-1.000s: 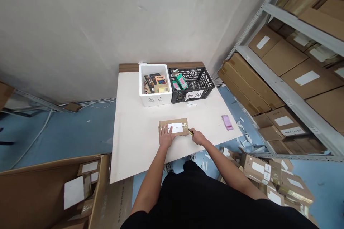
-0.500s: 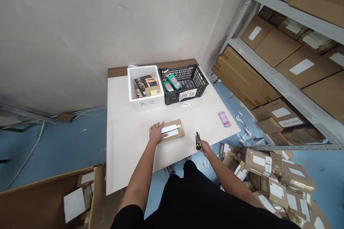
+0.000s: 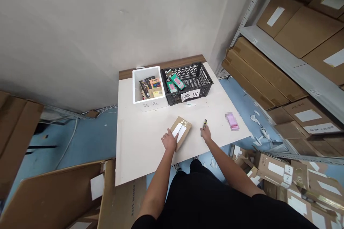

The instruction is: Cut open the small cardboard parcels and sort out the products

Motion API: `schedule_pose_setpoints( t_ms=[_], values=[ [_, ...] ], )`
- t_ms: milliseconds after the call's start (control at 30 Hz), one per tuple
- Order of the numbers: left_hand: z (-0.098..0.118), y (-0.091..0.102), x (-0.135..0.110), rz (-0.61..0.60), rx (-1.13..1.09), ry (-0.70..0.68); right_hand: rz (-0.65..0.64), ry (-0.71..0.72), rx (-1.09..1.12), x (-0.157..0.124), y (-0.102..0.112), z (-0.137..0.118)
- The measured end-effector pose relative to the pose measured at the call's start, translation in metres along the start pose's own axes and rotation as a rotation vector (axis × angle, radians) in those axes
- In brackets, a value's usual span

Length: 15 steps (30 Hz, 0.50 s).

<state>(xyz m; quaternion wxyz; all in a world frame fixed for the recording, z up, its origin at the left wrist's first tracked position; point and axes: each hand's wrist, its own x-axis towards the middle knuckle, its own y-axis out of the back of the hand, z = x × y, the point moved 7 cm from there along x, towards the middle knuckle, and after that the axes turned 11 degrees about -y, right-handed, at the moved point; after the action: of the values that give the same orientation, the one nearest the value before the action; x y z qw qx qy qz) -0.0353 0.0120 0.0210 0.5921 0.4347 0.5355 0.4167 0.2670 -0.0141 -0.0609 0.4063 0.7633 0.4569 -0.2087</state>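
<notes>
A small flat cardboard box with a white label and clear tape lies slantwise near the front of the white table. My left hand grips the box's left side, with the thumb over the label. To the right, my right hand is closed around a black and yellow box cutter at table height. Whether its blade is out is too small to tell.
At the table's back stand a white foam box with packaged goods and a black plastic crate with green packets. A blurred pink item lies right. Cartons fill the shelf; parcels heap on the floor, and a large open carton stands left.
The cardboard box has turned from lying crosswise to pointing away from me, with my left hand on it. My right hand has brought the box cutter farther over the table.
</notes>
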Motion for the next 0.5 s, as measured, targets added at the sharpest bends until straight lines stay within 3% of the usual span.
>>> schedule_pose_setpoints(
  t_ms=[100,200,333,500],
  values=[
    [0.018,0.0,0.0,-0.033,-0.045,0.041,-0.19,0.127,-0.111,-0.031,-0.059,-0.018],
    [0.024,0.0,0.002,-0.099,-0.126,0.07,-0.211,0.246,-0.29,-0.054,-0.09,-0.032],
    [0.012,0.004,0.003,-0.185,-0.292,0.106,-0.231,0.363,-0.448,-0.051,-0.086,-0.057],
    [-0.002,0.008,-0.002,-0.167,-0.447,0.134,-0.267,0.432,-0.589,-0.039,-0.083,-0.083]
  ],
)
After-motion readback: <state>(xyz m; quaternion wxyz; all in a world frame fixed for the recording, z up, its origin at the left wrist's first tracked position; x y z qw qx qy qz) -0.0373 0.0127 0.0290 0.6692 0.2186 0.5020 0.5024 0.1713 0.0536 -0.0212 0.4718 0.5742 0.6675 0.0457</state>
